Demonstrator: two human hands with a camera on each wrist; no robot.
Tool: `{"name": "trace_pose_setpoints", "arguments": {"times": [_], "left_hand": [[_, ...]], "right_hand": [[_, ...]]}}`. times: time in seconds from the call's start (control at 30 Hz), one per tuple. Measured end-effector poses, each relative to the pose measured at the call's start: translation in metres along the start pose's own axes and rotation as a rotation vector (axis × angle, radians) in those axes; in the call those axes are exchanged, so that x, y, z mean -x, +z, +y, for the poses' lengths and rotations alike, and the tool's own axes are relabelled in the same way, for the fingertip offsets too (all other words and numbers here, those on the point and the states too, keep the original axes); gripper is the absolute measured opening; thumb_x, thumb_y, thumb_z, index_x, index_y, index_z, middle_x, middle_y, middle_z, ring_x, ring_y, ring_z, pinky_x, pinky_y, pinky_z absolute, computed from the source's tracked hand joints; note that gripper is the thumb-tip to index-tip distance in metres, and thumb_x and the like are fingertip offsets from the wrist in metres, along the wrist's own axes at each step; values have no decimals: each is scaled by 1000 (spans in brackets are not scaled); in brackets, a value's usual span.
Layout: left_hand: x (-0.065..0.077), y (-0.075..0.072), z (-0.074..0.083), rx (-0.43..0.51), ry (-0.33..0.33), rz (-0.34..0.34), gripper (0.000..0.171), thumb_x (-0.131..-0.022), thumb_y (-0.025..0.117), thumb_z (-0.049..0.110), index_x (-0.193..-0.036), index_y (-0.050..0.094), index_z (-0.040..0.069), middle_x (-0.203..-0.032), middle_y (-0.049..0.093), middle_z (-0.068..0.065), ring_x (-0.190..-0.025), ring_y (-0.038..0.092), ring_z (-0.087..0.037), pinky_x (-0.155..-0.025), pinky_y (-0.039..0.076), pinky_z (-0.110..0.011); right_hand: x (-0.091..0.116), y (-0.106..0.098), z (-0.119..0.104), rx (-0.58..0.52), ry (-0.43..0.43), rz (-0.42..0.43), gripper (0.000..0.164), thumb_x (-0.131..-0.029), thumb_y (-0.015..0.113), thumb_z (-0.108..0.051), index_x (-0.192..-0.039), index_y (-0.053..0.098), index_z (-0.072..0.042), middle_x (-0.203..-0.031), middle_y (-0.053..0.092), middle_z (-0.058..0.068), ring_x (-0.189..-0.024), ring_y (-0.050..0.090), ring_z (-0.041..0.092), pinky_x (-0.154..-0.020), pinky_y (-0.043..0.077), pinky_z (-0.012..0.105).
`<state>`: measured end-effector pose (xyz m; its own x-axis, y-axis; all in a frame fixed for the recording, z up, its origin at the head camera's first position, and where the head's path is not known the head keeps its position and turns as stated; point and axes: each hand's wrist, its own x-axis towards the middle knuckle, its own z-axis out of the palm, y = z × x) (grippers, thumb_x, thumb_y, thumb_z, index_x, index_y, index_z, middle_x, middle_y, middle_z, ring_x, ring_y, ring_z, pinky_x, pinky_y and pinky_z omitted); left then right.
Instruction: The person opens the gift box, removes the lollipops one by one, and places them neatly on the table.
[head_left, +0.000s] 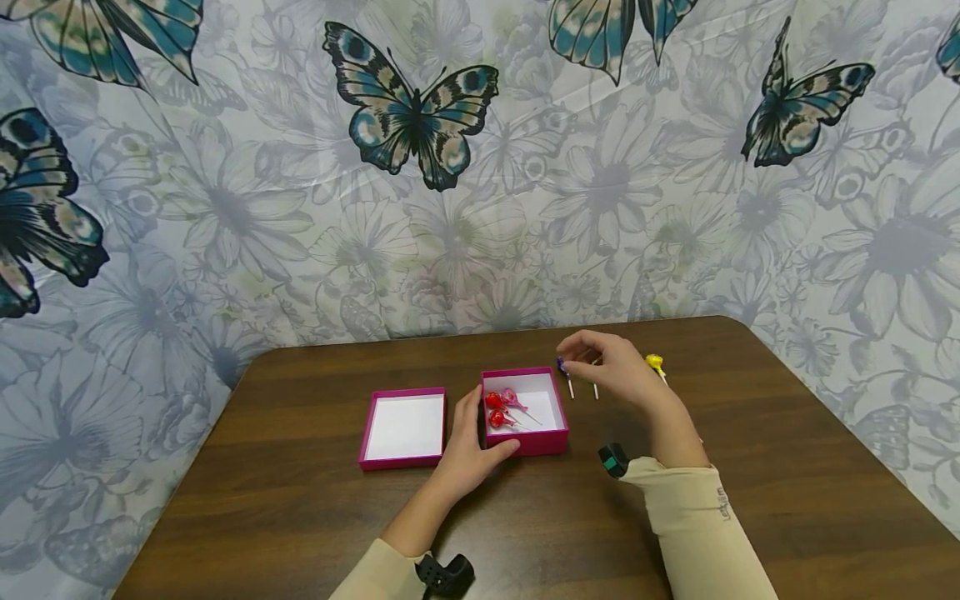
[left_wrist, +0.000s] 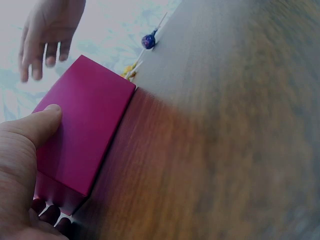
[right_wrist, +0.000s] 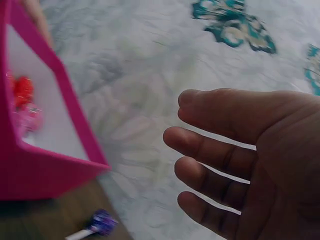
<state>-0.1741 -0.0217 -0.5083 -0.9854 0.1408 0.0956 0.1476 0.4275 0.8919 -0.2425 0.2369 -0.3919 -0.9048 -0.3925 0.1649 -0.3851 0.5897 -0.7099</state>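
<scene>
A deep pink box [head_left: 542,443] with a white inside holds two red lollipops [head_left: 495,401] and a pink lollipop [head_left: 510,396]. My left hand [head_left: 467,457] grips its near left corner, the thumb [left_wrist: 44,122] against the front wall and the other fingers around the left side. Just right of the box, my right hand [head_left: 615,371] hovers over the table with loosely bent fingers and nothing between them. Below its fingertips lies a purple lollipop [left_wrist: 148,41], and beside that a white stick [head_left: 596,391] whose head the hand hides.
The matching pink lid [head_left: 408,427] lies left of the box, white inside up. A yellow lollipop [head_left: 655,362] lies beyond the right wrist. Behind the brown table [head_left: 315,500] hangs a butterfly-patterned cloth [head_left: 600,200].
</scene>
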Motion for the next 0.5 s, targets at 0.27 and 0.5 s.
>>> {"name": "trace_pose_setpoints", "arguments": {"times": [0.27,0.5], "left_hand": [[1,0,2,7,-14,-9,103,-83,78,43,-161,14,20,-163,17,-11,-151,24,-35,-119,27,-62],[0,0,1,-4,-11,0,103,-83,78,43,-160,14,19,-163,18,-12,-151,25,-36,-119,27,-62]], "right_hand": [[-12,33,-4,57,-64,-83,18,-92,73,-19,-109,72,-13,-93,71,0,-80,57,15,-71,51,27],[-19,54,-6,115,-82,-134,24,-90,74,-20,-112,72,-10,-98,72,0,-83,59,13,-74,52,27]]}}
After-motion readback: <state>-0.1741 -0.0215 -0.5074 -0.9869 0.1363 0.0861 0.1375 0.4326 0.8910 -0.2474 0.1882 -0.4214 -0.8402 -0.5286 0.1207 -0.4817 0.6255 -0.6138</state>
